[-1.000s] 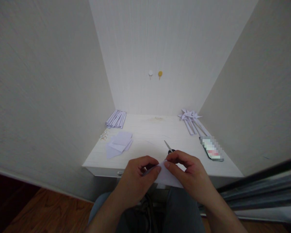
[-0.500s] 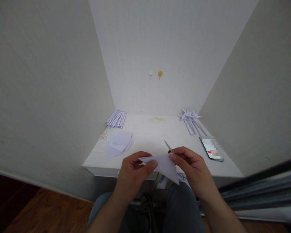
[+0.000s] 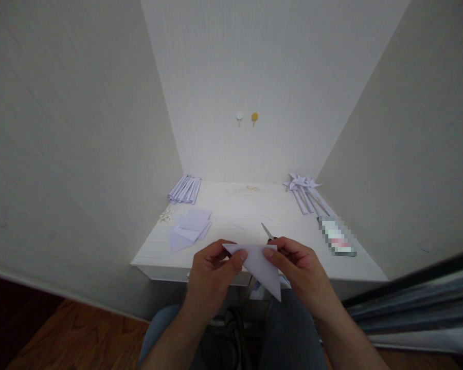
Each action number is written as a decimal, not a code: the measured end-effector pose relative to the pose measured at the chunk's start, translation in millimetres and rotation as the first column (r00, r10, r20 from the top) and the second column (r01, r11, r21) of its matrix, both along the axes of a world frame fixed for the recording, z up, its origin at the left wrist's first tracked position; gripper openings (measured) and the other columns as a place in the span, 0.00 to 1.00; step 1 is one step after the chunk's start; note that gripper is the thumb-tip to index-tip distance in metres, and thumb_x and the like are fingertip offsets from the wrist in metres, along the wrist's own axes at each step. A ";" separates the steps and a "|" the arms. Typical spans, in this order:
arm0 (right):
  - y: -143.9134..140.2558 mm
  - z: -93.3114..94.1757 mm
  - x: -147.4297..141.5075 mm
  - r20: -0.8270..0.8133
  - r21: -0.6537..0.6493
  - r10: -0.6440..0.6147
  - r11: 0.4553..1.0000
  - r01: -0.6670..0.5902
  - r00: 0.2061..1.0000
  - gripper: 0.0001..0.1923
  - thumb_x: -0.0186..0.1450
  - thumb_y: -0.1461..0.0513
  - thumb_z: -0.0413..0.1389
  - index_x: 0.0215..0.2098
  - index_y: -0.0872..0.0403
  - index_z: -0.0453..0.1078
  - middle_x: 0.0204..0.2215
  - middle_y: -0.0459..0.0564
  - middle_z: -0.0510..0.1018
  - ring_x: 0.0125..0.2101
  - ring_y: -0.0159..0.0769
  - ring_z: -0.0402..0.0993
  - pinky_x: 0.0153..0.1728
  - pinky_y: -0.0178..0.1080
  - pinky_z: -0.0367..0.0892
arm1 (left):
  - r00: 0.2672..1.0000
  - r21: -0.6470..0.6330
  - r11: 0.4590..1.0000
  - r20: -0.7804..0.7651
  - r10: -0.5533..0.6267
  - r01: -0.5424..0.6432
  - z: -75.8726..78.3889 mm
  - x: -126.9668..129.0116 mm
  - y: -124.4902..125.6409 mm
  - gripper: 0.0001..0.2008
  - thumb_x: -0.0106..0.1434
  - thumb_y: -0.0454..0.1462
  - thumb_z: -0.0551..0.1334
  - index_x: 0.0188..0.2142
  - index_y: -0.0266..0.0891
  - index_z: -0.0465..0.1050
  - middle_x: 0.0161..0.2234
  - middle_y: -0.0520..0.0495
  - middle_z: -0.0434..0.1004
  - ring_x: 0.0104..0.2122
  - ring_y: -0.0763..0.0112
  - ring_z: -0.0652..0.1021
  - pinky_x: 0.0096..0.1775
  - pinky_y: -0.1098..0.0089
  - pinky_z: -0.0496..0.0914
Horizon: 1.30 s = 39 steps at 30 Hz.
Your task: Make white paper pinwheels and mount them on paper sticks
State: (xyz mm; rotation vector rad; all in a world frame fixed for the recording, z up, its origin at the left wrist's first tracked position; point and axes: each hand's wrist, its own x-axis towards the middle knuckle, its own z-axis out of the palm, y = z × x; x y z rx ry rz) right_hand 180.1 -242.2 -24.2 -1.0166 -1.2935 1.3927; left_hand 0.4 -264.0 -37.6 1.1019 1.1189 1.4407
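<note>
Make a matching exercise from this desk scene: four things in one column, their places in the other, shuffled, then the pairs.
Things:
1 folded paper triangle
2 scissors
3 paper pinwheels
4 stack of folded paper strips

Places:
A far left corner of the desk
B pinched between left hand and right hand
C far right corner
D on the desk just beyond the right hand

Pairs: 1-B, 2-D, 3-C, 4-A

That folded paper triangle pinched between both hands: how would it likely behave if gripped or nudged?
The paper triangle probably weighs very little: the left hand and right hand hold it by fingertips alone. Its lower point juts out unsupported without drooping, so the fold seems to stiffen it somewhat. It looks thin, so a hard squeeze would likely crease it.
</note>
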 end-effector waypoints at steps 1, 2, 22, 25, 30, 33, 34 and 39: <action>0.1 -0.2 -0.3 -0.001 -0.005 0.008 1.000 -0.008 1.000 0.18 0.59 0.48 0.69 0.31 0.54 0.77 0.24 0.45 0.77 0.25 0.32 0.69 0.25 0.33 0.63 | 1.000 0.000 1.000 -0.010 0.000 0.000 -0.1 -0.2 -0.3 0.12 0.59 0.44 0.71 0.29 0.36 0.80 0.22 0.52 0.74 0.23 0.73 0.72 0.27 0.74 0.67; 0.4 -0.4 -0.4 0.000 -0.006 0.012 1.000 -0.012 1.000 0.18 0.59 0.48 0.68 0.31 0.54 0.77 0.24 0.45 0.77 0.25 0.32 0.69 0.25 0.33 0.63 | 1.000 0.000 1.000 -0.019 0.002 -0.002 -0.3 -0.5 -0.5 0.13 0.60 0.45 0.70 0.28 0.36 0.80 0.21 0.51 0.74 0.24 0.73 0.72 0.27 0.74 0.67; 4.0 -8.6 -3.6 -0.021 -0.156 0.204 0.966 -0.205 0.979 0.23 0.55 0.46 0.70 0.36 0.56 0.78 0.22 0.45 0.78 0.20 0.31 0.70 0.23 0.34 0.66 | 0.998 0.005 0.999 0.025 0.050 -0.050 -4.5 3.9 3.6 0.18 0.63 0.49 0.67 0.27 0.37 0.77 0.21 0.52 0.73 0.23 0.73 0.73 0.28 0.72 0.70; 4.6 -10.3 -5.1 0.004 -0.105 0.215 0.971 -0.213 0.977 0.21 0.57 0.47 0.69 0.34 0.56 0.78 0.23 0.45 0.77 0.21 0.31 0.69 0.25 0.35 0.68 | 0.998 -0.002 0.999 0.011 0.054 -0.054 -6.4 5.7 3.5 0.18 0.63 0.49 0.67 0.26 0.37 0.77 0.21 0.52 0.73 0.23 0.72 0.73 0.29 0.71 0.70; 4.9 -11.8 -7.5 0.045 -0.041 0.165 0.986 -0.163 0.985 0.19 0.58 0.48 0.69 0.32 0.56 0.77 0.23 0.45 0.77 0.23 0.31 0.69 0.27 0.35 0.67 | 0.999 -0.054 0.998 -0.036 0.016 -0.018 -6.1 6.4 3.1 0.16 0.57 0.47 0.71 0.24 0.36 0.77 0.19 0.50 0.75 0.22 0.71 0.73 0.27 0.71 0.68; 4.6 -11.8 -8.4 0.055 -0.010 0.165 0.986 -0.164 0.985 0.15 0.59 0.51 0.68 0.32 0.55 0.77 0.23 0.45 0.78 0.24 0.32 0.69 0.28 0.35 0.68 | 0.999 -0.071 0.997 -0.053 -0.011 0.008 -7.5 5.8 2.9 0.15 0.57 0.46 0.71 0.23 0.37 0.77 0.19 0.50 0.76 0.22 0.71 0.73 0.27 0.70 0.68; 4.3 -11.5 -8.5 0.061 -0.010 0.166 0.986 -0.166 0.984 0.13 0.59 0.52 0.68 0.32 0.54 0.78 0.23 0.44 0.78 0.24 0.33 0.69 0.28 0.36 0.68 | 0.999 -0.074 0.997 -0.053 -0.011 0.007 -7.9 5.7 2.7 0.15 0.57 0.46 0.71 0.23 0.37 0.77 0.19 0.50 0.76 0.22 0.70 0.73 0.28 0.70 0.68; -0.1 -8.4 -8.7 0.086 -0.040 0.156 0.987 -0.153 0.984 0.07 0.65 0.56 0.63 0.30 0.48 0.78 0.22 0.42 0.76 0.24 0.32 0.67 0.28 0.35 0.65 | 1.000 -0.083 0.996 -0.028 0.011 -0.014 -7.1 7.6 1.9 0.11 0.60 0.43 0.69 0.25 0.41 0.79 0.21 0.51 0.79 0.24 0.69 0.76 0.31 0.70 0.70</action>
